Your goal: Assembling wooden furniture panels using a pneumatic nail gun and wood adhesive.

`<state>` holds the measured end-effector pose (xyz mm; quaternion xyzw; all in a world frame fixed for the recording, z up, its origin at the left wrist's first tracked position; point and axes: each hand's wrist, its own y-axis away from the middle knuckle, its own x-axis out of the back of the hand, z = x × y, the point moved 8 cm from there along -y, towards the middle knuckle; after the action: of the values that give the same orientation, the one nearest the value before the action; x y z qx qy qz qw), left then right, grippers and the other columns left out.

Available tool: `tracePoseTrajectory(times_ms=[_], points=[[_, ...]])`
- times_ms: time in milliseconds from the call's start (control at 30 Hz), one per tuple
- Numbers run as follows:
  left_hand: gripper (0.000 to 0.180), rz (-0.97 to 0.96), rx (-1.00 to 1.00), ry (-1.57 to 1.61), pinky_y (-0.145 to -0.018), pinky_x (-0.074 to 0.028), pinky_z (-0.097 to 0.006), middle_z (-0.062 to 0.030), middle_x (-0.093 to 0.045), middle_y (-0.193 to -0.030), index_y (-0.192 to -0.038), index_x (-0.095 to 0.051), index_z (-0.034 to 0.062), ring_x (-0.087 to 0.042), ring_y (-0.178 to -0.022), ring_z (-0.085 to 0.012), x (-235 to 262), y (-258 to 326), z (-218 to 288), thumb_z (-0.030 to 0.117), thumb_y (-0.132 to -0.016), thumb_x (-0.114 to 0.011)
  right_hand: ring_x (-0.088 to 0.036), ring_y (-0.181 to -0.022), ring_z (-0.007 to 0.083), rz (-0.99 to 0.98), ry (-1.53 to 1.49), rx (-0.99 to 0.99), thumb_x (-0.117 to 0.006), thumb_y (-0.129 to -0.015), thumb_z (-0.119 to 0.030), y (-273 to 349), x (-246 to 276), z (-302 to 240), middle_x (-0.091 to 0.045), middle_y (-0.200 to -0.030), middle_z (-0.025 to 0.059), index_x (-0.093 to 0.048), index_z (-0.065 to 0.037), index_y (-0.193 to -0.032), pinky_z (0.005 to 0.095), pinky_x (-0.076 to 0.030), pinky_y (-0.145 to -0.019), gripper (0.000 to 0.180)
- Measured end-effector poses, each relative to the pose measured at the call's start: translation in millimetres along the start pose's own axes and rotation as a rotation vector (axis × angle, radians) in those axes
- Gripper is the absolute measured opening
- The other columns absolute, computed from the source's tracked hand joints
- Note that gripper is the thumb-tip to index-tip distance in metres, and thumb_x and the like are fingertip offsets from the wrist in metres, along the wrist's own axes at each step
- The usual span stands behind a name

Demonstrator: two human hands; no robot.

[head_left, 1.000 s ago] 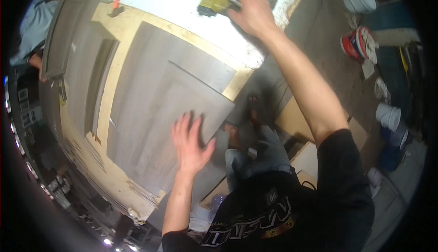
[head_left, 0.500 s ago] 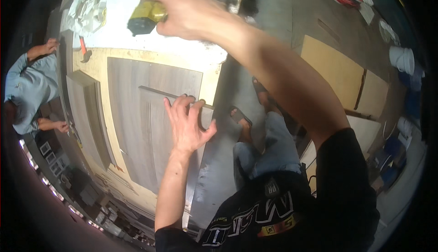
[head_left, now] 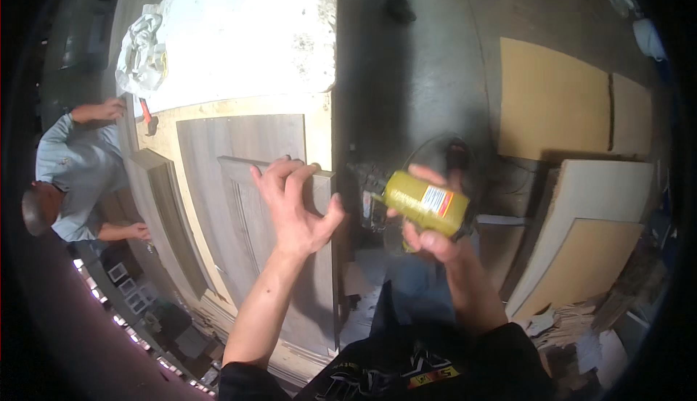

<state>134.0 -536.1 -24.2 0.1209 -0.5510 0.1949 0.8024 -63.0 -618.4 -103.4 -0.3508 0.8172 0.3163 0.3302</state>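
My left hand (head_left: pixel 301 219) lies on a grey wood-grain frame piece (head_left: pixel 319 201), its fingers spread and bent over the top end near the bench's right edge. Under and beyond it is a larger grey wood-grain panel (head_left: pixel 247 136) with a recessed section. In my right hand (head_left: pixel 451 250) is a yellow-green power tool (head_left: pixel 417 196) with a label on its side. I hold it to the right of the bench, above the floor, and it is blurred, so its exact kind cannot be made out.
A white-topped bench (head_left: pixel 247 45) carries a crumpled white bag (head_left: pixel 141 56) and an orange-handled hammer (head_left: pixel 147 116). Stacked grey boards (head_left: pixel 163 212) lie on the left. Across the bench is a person in a light blue shirt (head_left: pixel 83 161). Brown boards (head_left: pixel 555 100) are on the right.
My right hand has swung the power tool from above the far white bench top, down and right, past the bench edge. My left hand stays on the grey wood. The view has shifted.
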Motion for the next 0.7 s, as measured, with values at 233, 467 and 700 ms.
tracePoseTrajectory(times_ms=[233,467,700], points=[[0.056,-0.01,-0.04,-0.059,-0.12,-0.014,-0.065,-0.0178,-0.056,-0.119,-0.12,-0.061,0.0047,-0.047,-0.131,-0.0449,-0.1,1.3,-2.4,0.033,-0.075,-0.076,-0.07,-0.095,0.0209,-0.134,0.078,0.161,-0.074,-0.073,-0.021,-1.9,2.1,46.9,-0.07,-0.124,0.0173,-0.048,0.005,-0.145,0.0316,-0.054,-0.089,0.082],[0.057,-0.015,-0.063,-0.105,-0.119,-0.016,-0.066,-0.0184,-0.058,-0.119,-0.12,-0.061,0.0041,-0.048,-0.132,-0.0461,-0.7,-0.1,-2.5,0.039,-0.077,-0.074,-0.069,-0.113,0.0278,-0.17,0.112,0.187,-0.074,-0.074,-0.022,-6.4,1.7,52.1,-0.064,-0.135,0.0223,-0.049,0.006,-0.143,0.0353,-0.054,-0.098,0.079],[0.058,-0.016,-0.059,-0.1,-0.119,-0.015,-0.066,-0.0187,-0.059,-0.118,-0.119,-0.061,0.0032,-0.048,-0.132,-0.0469,0.2,2.2,-5.2,0.041,-0.077,-0.074,-0.069,-0.111,0.0272,-0.195,0.11,0.163,-0.074,-0.074,-0.022,-8.7,-1.3,49.0,-0.065,-0.133,0.0214,-0.049,0.007,-0.143,0.0343,-0.054,-0.097,0.078]])
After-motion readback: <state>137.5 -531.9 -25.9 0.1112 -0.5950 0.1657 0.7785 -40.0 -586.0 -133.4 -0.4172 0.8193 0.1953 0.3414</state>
